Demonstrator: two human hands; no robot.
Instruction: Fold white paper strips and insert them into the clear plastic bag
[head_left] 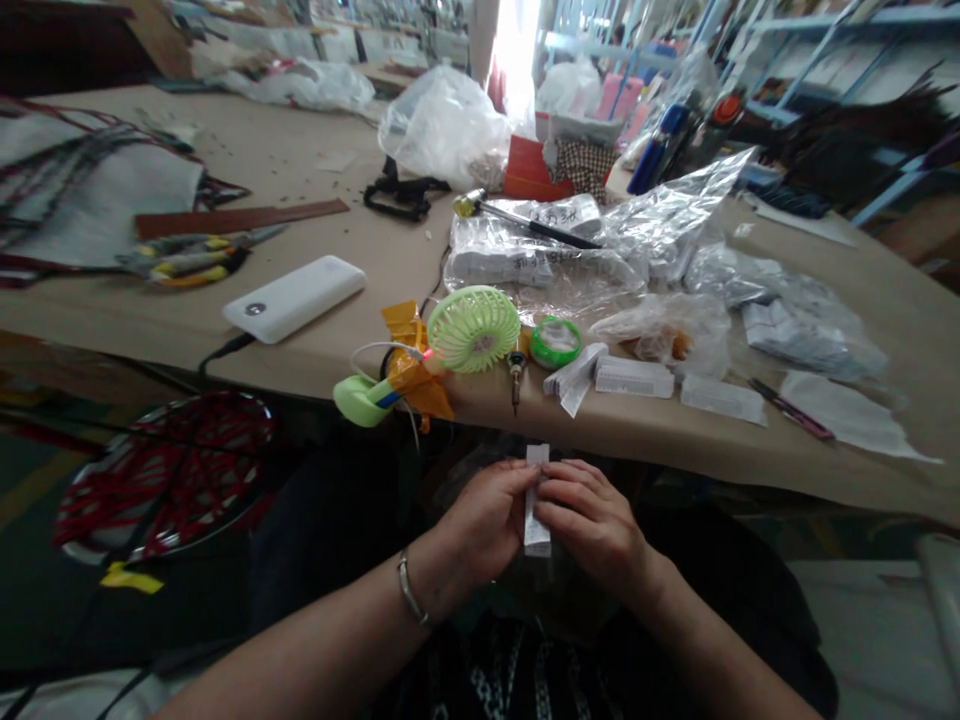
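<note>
My left hand point(487, 518) and my right hand point(596, 525) meet over my lap, in front of the table edge. Between them is a narrow white stack of paper labels point(538, 540), held upright lengthwise. The left thumb presses near its top, and the right fingers curl against its other side. Fine print on the labels is too small to read. On the table just beyond lie more label stacks: a fanned bundle point(576, 380), a flat stack point(634, 378) and another point(724, 399).
A green fan point(474, 328) is taped at the table edge, beside a screwdriver-like tool point(516, 378) and a green round tin point(555, 343). A white power bank point(296, 298), pliers point(199, 262), a hammer point(532, 225), a purple cutter point(791, 408) and plastic bags point(442, 125) lie around.
</note>
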